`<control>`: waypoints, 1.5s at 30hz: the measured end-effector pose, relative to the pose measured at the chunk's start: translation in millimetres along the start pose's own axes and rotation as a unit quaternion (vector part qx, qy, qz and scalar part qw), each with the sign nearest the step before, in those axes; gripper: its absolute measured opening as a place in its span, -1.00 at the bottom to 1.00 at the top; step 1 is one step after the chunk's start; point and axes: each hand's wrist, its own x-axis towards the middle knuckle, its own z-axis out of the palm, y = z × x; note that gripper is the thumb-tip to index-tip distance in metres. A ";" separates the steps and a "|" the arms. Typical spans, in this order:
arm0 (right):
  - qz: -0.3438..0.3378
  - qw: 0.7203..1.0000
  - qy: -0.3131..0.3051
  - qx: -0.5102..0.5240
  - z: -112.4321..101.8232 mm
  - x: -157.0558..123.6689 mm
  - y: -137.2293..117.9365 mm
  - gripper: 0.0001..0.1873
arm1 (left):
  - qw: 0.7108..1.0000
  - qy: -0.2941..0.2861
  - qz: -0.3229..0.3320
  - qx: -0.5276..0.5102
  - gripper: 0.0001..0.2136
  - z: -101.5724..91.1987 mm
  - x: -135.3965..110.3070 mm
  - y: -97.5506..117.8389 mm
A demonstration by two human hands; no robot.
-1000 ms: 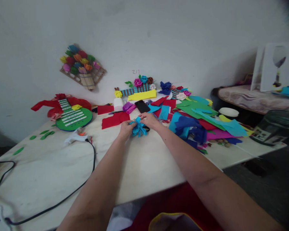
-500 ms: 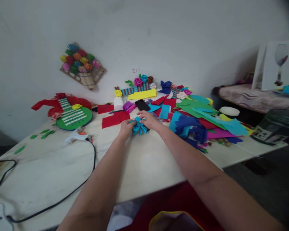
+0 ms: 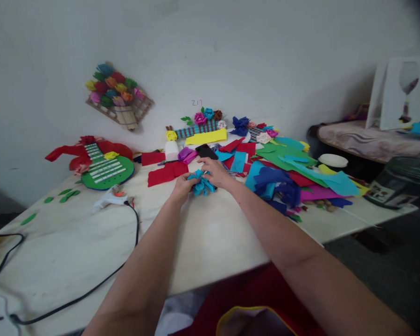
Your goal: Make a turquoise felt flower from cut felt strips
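A light-blue paper flower (image 3: 201, 185) with loose strips is held just above the pale table (image 3: 73, 242), near its middle. My left hand (image 3: 184, 185) pinches the flower from the left. My right hand (image 3: 215, 171) grips it from the right and above, fingers closed on the paper. Both forearms reach out from the bottom of the view. Something dark lies under the flower, partly hidden.
A heap of coloured paper sheets (image 3: 287, 175) lies to the right. A black phone (image 3: 206, 151) and red paper (image 3: 167, 173) sit behind the hands. A white glue gun (image 3: 109, 198) with a black cord (image 3: 91, 291) lies left, near a green guitar craft (image 3: 105, 170).
My hands and the blue flower have shifted slightly away from me, and my right fingers have reworked their grip on the paper. Nothing else on the table has moved.
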 end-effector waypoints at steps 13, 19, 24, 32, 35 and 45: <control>-0.006 0.997 -0.020 0.073 4.9 2.0 4.8 -0.90 | 1.000 0.017 -0.020 0.004 -0.79 -2.2 2.0 -3.5; 0.034 0.993 0.026 0.111 9.2 4.4 5.4 -0.89 | 0.996 0.052 0.001 -0.070 -0.75 2.1 3.8 -4.0; 0.154 0.970 0.114 0.152 9.5 4.8 8.8 -0.83 | 0.988 0.101 -0.017 -0.115 -0.69 2.8 5.7 -4.4; 0.324 0.901 0.105 0.267 -1.0 3.4 5.4 -0.79 | 0.980 0.117 0.001 -0.160 -0.70 -2.4 8.9 -5.1; 0.357 0.862 0.073 0.352 0.7 3.6 -1.8 -0.82 | 0.978 0.122 0.005 -0.169 -0.71 -2.0 9.6 -5.9; 0.368 0.835 0.079 0.402 11.6 5.3 -10.0 -0.86 | 0.985 0.096 -0.015 -0.139 -0.66 0.8 6.2 -3.0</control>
